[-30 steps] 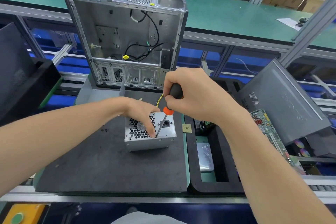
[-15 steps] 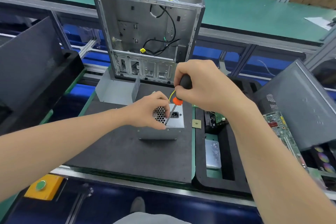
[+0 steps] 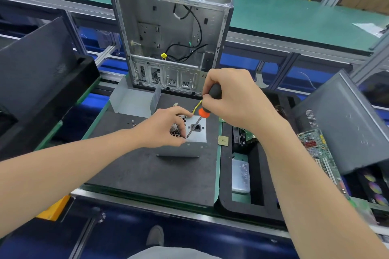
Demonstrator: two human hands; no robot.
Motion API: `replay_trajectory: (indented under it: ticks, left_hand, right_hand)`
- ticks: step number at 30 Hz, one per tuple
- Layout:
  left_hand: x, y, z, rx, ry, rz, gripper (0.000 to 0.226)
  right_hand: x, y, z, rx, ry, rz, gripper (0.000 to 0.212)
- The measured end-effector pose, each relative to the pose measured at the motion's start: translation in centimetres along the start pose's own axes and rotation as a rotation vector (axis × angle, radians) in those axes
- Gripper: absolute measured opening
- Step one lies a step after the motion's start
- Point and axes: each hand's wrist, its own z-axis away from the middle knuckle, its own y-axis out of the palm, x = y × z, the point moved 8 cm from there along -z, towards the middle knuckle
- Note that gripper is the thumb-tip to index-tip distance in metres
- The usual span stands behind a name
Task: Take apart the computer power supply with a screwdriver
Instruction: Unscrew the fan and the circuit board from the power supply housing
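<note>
Inspecting the dark bench mat (image 3: 136, 174), we note the power supply (image 3: 197, 134) standing before the open case (image 3: 168, 38), our left hand (image 3: 166, 128) curling its fingers over the grille, our right hand (image 3: 233, 99) gripping the screwdriver (image 3: 203, 112), tip against its top face.

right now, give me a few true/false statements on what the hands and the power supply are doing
1. The right hand grips the screwdriver by its black handle. True.
2. The power supply sits inside the computer case. False: it rests on the black mat in front of the open case.
3. The left hand holds the power supply. True.
4. The screwdriver tip points up at the ceiling. False: it angles down onto the power supply's face, beside the left hand.
</note>
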Motion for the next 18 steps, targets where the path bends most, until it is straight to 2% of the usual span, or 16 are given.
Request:
replay_trajectory:
  ticks: [13,18]
  left_hand:
    - [0.9,0.3,0.5,-0.007,-0.005,-0.060,0.016]
    - [2.1,-1.7,1.0,-0.199,-0.082,-0.008,0.014]
  right_hand:
    - [-0.7,-0.6,0.8,-0.052,0.000,-0.022,0.003]
    - [-0.7,-0.1,0.5,-0.071,-0.007,-0.064,0.004]
